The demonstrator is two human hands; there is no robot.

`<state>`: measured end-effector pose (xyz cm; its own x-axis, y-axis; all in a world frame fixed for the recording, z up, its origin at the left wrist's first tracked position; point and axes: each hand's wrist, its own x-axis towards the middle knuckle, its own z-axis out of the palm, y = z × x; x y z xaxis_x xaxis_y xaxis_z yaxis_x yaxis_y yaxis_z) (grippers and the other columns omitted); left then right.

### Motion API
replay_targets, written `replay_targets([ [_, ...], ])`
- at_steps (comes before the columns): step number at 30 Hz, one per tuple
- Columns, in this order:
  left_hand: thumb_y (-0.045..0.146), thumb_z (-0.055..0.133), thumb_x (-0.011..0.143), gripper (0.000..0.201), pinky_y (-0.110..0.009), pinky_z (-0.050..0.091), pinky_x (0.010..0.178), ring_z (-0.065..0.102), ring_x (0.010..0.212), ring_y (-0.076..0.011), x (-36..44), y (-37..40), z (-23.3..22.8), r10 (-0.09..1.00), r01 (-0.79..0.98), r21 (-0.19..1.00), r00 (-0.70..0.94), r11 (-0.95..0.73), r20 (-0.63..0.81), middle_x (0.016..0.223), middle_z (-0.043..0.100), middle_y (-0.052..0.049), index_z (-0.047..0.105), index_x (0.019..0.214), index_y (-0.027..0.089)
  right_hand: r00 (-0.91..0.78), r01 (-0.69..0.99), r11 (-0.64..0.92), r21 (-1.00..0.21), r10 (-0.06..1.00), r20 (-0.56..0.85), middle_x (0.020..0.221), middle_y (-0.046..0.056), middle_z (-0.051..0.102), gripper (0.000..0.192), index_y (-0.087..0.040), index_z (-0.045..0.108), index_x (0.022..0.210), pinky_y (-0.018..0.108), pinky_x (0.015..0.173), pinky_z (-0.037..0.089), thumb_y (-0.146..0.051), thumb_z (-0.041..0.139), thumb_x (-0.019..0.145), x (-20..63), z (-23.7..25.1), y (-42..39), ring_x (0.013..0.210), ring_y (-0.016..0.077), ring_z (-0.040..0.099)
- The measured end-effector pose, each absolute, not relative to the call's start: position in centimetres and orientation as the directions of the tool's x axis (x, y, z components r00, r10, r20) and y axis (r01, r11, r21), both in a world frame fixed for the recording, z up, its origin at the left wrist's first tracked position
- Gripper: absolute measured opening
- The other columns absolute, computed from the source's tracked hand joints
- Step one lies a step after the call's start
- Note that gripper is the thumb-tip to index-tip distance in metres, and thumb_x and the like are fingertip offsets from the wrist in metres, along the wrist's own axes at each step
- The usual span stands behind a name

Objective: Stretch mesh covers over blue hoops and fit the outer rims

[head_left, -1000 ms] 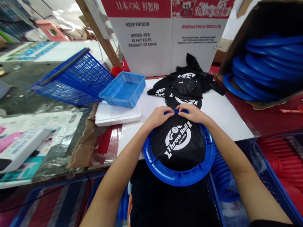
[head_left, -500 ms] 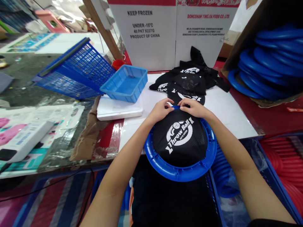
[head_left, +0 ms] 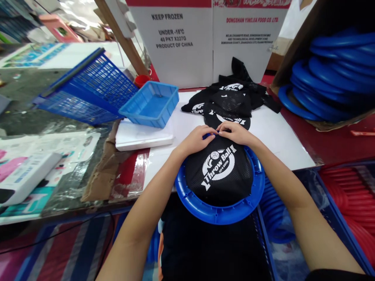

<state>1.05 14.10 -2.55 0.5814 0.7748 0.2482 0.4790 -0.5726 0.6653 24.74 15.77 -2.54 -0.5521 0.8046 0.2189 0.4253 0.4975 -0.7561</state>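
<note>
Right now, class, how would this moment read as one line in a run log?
left hand and right hand: pinching black mesh net at far edge of blue plastic ring | spare black nets: heaped behind

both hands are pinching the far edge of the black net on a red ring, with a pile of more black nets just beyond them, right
Not quite: the ring is blue, not red, as the head view shows. The rest holds: the left hand and right hand pinch the far edge of the black net on it, and the pile of black nets lies just beyond them.
</note>
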Motion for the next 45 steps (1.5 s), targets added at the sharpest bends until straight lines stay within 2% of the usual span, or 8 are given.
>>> replay_targets([
  [13,0.027,0.054,0.102,0.025,-0.047,0.045,0.107,0.065,0.110,-0.0269,0.9,14.0,-2.9,0.724,0.537,0.539,0.654,-0.649,0.219,0.114,0.076,-0.008,0.078,0.110,0.024,-0.539,0.428,0.478,-0.767,0.816,0.207,0.108,0.007,0.077,0.012,-0.022,0.068,0.073,0.042,0.098,0.053,-0.030,0.066,0.082,24.6,-3.0,16.1,0.099,0.0242,0.069],
  [19,0.032,0.058,0.101,0.023,-0.045,0.048,0.105,0.064,0.111,-0.0289,0.7,13.7,-2.4,0.722,0.571,0.490,0.663,-0.658,0.196,0.113,0.074,-0.009,0.078,0.109,0.023,-0.490,0.424,0.388,-0.818,0.858,0.153,0.100,0.008,0.078,0.015,-0.020,0.073,0.085,0.043,0.093,0.056,-0.034,0.069,0.083,24.8,-2.5,15.4,0.095,0.0254,0.071],
  [26,0.032,0.050,0.103,0.031,-0.042,0.053,0.084,0.066,0.103,-0.0326,0.0,12.5,-0.7,0.910,0.879,0.236,0.400,-0.414,0.106,0.111,0.074,-0.015,0.076,0.113,0.018,-0.354,0.434,0.430,-0.791,0.890,0.289,0.121,0.010,0.076,0.020,-0.022,0.073,0.089,0.051,0.106,0.053,-0.041,0.067,0.088,27.5,0.0,14.0,0.114,0.0298,0.069],
  [30,0.047,0.048,0.104,0.046,-0.040,0.049,0.071,0.069,0.084,-0.0324,-1.1,11.4,0.7,0.950,0.947,0.107,0.309,-0.303,-0.043,0.085,0.075,-0.015,0.076,0.082,0.019,-0.411,0.522,0.402,-0.752,0.891,0.192,0.129,0.010,0.072,0.028,-0.022,0.076,0.090,0.053,0.117,0.046,-0.050,0.073,0.087,29.6,1.0,14.0,0.125,0.0324,0.065],
  [35,0.046,0.051,0.104,0.043,-0.038,0.051,0.073,0.071,0.083,-0.0289,-1.9,11.7,1.1,0.902,0.884,0.180,0.419,-0.431,0.102,0.083,0.075,-0.011,0.074,0.079,0.020,-0.551,0.648,0.320,-0.691,0.824,-0.136,0.168,0.008,0.042,0.041,-0.026,0.080,0.103,0.058,0.130,0.027,-0.062,0.078,0.083,31.0,0.7,13.9,0.157,0.0379,0.036],
  [38,0.033,0.055,0.104,0.025,-0.039,0.055,0.092,0.072,0.106,-0.0271,-1.1,12.6,-0.1,0.803,0.733,0.327,0.538,-0.596,0.258,0.112,0.077,-0.011,0.076,0.106,0.019,-0.551,0.683,0.356,-0.638,0.824,-0.130,0.172,0.008,0.035,0.050,-0.026,0.079,0.108,0.061,0.131,0.022,-0.066,0.082,0.078,30.3,-0.1,13.9,0.161,0.0407,0.026],
  [41,0.027,0.057,0.103,0.029,-0.042,0.051,0.110,0.067,0.124,-0.0284,-0.2,13.5,-1.6,0.737,0.635,0.386,0.634,-0.669,0.233,0.132,0.073,-0.016,0.072,0.125,0.015,-0.571,0.686,0.409,-0.602,0.815,-0.096,0.172,0.011,0.035,0.053,-0.024,0.078,0.108,0.062,0.131,0.020,-0.068,0.080,0.078,29.3,-0.7,13.8,0.161,0.0420,0.025],
  [45,0.025,0.052,0.106,0.029,-0.043,0.051,0.107,0.069,0.118,-0.0282,0.0,13.6,-2.1,0.759,0.668,0.380,0.626,-0.640,0.179,0.124,0.076,-0.015,0.074,0.122,0.014,-0.595,0.664,0.429,-0.612,0.799,-0.085,0.173,0.010,0.036,0.052,-0.023,0.077,0.094,0.063,0.131,0.020,-0.073,0.075,0.082,28.9,-0.7,13.7,0.162,0.0419,0.025],
])
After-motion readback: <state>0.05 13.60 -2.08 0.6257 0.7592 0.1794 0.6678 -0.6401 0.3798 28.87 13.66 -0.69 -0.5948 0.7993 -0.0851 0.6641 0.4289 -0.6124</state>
